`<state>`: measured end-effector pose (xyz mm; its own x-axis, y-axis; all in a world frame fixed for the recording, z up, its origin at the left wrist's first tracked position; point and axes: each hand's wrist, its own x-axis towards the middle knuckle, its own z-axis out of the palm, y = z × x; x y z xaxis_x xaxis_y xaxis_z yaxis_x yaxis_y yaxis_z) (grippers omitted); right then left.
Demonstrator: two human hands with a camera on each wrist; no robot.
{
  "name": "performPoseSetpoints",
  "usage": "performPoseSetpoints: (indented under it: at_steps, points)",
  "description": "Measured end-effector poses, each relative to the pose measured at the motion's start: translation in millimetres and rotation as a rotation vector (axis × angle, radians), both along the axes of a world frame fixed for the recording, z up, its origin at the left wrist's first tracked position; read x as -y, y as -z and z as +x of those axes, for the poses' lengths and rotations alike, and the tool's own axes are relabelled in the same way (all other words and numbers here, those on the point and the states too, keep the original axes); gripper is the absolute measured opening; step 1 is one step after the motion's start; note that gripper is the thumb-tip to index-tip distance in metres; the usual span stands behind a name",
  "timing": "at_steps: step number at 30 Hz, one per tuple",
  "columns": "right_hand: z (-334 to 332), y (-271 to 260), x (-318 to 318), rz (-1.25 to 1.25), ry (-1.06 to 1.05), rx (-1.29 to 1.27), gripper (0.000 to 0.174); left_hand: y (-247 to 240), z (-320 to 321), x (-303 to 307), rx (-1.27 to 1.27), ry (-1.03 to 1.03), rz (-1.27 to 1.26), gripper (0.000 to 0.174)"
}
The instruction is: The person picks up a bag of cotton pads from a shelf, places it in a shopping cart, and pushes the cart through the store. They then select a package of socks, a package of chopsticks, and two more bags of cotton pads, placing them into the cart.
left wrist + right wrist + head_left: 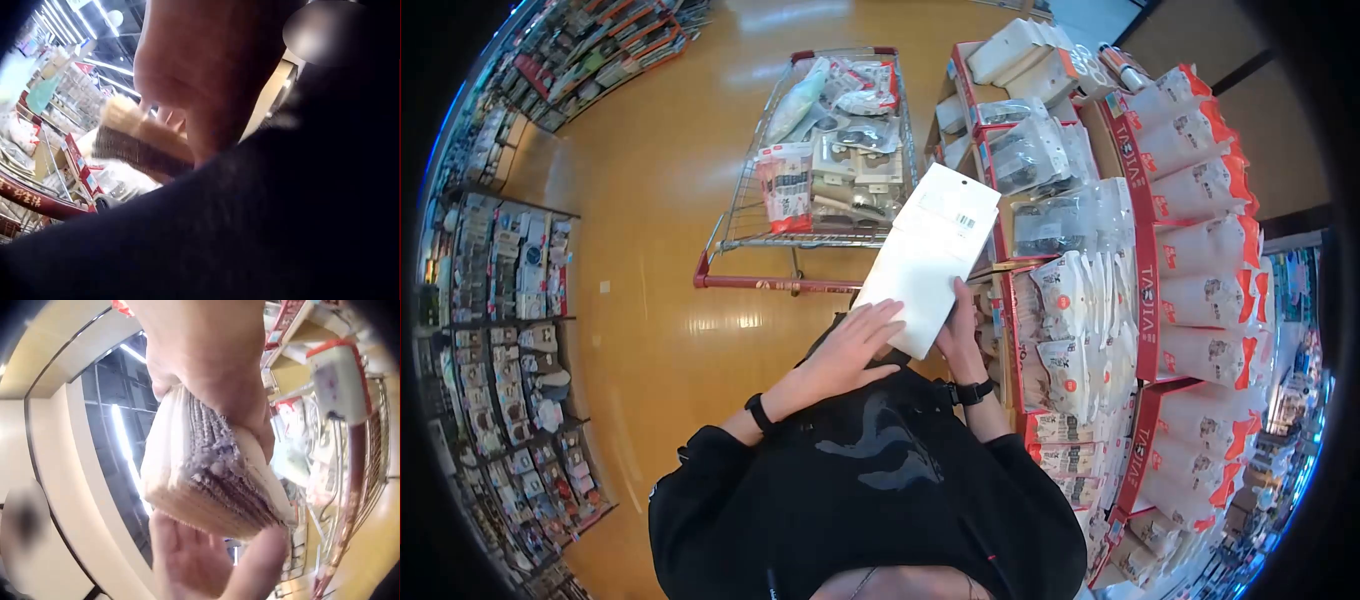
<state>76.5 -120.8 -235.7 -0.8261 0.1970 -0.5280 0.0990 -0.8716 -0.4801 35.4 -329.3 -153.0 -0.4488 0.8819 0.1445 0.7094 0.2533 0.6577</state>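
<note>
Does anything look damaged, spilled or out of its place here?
The held packet shows rough, fuzzy grey layers at one end, though this may be its material. A small pale square shows on the floor; litter or mark, I cannot tell.

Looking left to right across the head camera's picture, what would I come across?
Left-hand shelves → cart → white pack → red sign strip → white bags with orange edges.
</note>
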Motion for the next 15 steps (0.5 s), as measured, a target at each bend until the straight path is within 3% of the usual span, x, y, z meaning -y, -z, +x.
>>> performPoseSetpoints:
  at_steps: [2,4,6,7,8,10,11,12,14,15]
  points:
    - [13,2,6,0.023,-0.068,-0.026,0.06,-5,8,16,0.09,-0.105,0.036,0.055]
    - [18,-3,16,0.031,-0.129,-0.042,0.062,-8,2,34,0.079,-0.381,0.141,0.052]
    - [21,-5,29,0.083,-0.143,-0.019,0.063,-13,-10,51,0.232,-0.591,0.302,0.049]
    - [23,-10,35,0.11,-0.142,-0.01,0.058,-13,-16,59,0.454,-0.626,0.429,0.052]
    - [23,-15,44,0.112,-0.147,-0.022,0.058,-13,-17,66,0.443,-0.628,0.435,0.052]
    - [25,-25,64,0.38,-0.14,-0.051,0.055,-9,-18,71,0.63,-0.647,0.58,0.062]
    - [23,-26,78,0.467,-0.181,-0.027,0.051,-3,-18,75,0.706,-0.575,0.556,0.081]
    - [22,-31,94,0.587,-0.371,0.009,0.057,9,-13,74,0.709,-0.567,0.564,0.081]
    - [22,-7,146,0.82,-0.44,-0.44,0.066,29,3,77,0.413,-0.42,0.323,0.091]
    - [14,-12,163,0.827,-0.434,-0.435,0.066,28,4,93,0.416,-0.412,0.326,0.091]
